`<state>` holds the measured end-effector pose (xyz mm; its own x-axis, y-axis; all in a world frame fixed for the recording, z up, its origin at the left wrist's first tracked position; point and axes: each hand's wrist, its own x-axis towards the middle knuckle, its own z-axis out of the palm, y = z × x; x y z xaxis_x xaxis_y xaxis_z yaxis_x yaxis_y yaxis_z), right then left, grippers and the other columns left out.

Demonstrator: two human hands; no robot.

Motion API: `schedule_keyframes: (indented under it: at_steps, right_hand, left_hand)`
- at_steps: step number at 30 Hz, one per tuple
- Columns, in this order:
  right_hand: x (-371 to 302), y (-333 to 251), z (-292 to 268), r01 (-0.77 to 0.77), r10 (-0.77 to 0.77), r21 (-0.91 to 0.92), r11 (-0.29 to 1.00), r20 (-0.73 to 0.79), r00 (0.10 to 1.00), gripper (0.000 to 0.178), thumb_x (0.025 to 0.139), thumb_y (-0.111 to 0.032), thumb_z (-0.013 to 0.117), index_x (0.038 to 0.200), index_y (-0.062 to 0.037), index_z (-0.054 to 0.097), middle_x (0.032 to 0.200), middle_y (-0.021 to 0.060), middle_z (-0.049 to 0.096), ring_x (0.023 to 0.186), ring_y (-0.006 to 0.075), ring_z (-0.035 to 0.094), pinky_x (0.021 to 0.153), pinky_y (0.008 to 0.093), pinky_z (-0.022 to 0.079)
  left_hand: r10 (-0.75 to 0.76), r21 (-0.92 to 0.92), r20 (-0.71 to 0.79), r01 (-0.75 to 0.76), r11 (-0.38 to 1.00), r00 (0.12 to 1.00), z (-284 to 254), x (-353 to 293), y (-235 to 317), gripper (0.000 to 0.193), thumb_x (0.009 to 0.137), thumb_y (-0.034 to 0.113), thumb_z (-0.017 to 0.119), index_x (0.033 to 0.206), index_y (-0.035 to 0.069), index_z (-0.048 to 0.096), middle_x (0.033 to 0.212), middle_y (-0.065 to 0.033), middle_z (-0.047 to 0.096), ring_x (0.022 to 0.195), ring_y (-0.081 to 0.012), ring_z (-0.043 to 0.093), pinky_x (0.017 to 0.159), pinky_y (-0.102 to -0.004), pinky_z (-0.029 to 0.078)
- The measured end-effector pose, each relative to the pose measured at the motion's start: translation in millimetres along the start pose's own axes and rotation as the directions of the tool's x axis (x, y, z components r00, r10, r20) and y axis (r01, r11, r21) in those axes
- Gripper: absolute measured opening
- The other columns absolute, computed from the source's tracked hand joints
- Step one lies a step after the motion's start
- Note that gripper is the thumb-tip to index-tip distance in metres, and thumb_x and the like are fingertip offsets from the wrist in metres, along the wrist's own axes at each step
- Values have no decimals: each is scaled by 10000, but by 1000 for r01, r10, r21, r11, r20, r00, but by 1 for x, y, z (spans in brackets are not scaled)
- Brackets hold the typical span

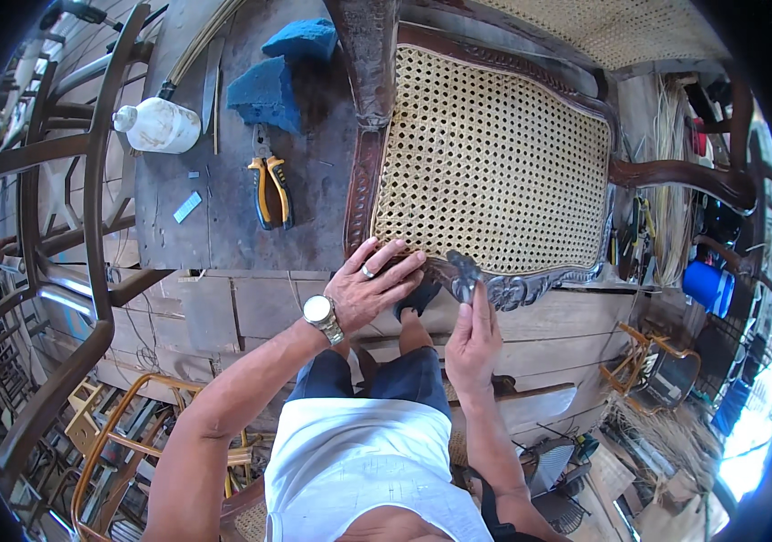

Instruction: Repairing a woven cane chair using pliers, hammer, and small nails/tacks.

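Note:
A chair with a woven cane panel (494,163) in a dark carved wooden frame (530,287) lies across the work table in front of me. My left hand (375,282), with a ring and a watch, rests with fingers stretched out over the panel's near left corner and the frame. At the near edge, my right hand (474,330) pinches a small dark piece (464,266) against the carving. That piece looks like a dark rag or pad; its exact kind is unclear. Its lower part is hidden by my fingers.
On the table (309,194) left of the chair lie pliers (270,191) with yellow-black handles, two blue sponge chunks (264,95) and a white bottle (162,125). Dark chair frames (97,172) crowd the left side. Loose cane strands (670,181) and a blue container (708,287) are at right.

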<state>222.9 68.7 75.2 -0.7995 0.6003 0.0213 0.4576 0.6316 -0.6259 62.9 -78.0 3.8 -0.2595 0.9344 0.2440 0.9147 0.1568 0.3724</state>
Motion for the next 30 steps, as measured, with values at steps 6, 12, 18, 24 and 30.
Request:
schedule_keyframes:
  at_steps: [6, 12, 18, 24, 30]
  right_hand:
    - [0, 4, 7, -67, 77, -98, 993, 101, 992, 397, 1044, -75, 541, 1428, 23, 529, 1241, 264, 659, 1057, 448, 676, 857, 462, 565]
    - [2, -3, 6, 7, -6, -72, 997, 8, 1000, 406, 1047, -91, 536, 1438, 16, 524, 1227, 257, 668, 1058, 435, 680, 845, 462, 566]
    - [-4, -3, -1, 15, -17, -38, 999, -48, 999, 399, 1065, -121, 524, 1439, 18, 524, 1089, 239, 699, 893, 347, 704, 756, 410, 564]
    - [-45, 33, -3, -192, 200, 68, 979, -125, 972, 394, 1092, -161, 504, 1456, -10, 505, 788, 41, 554, 658, 91, 499, 595, 275, 459]
    - [-63, 39, -9, -174, 175, 21, 985, -76, 982, 373, 1088, -140, 498, 1435, -5, 519, 810, 89, 608, 662, 146, 555, 619, 305, 486]
  left_hand:
    - [-7, 25, 8, 7, 1000, 1000, 0, 1, 2, 491, 854, 189, 613, 1344, 219, 601, 1599, 42, 417, 1481, -242, 360, 1241, -485, 286]
    - [9, 35, 13, -9, 999, 1000, -1, 1, 1, 490, 859, 192, 609, 1348, 216, 597, 1606, 41, 410, 1476, -243, 365, 1245, -486, 282]
    - [-2, 4, 10, 2, 1000, 1000, -4, 2, 3, 445, 865, 200, 601, 1309, 195, 626, 1628, 35, 384, 1500, -253, 340, 1257, -491, 258]
    - [-81, -19, 150, 85, 996, 985, -6, 20, 38, 548, 869, 180, 602, 1410, 99, 569, 1661, -65, 341, 1527, -322, 301, 1263, -505, 228]
    - [-151, 73, 184, 139, 988, 971, -5, 18, 44, 626, 903, 213, 594, 1503, 86, 468, 1661, -53, 347, 1545, -228, 285, 1263, -462, 209]
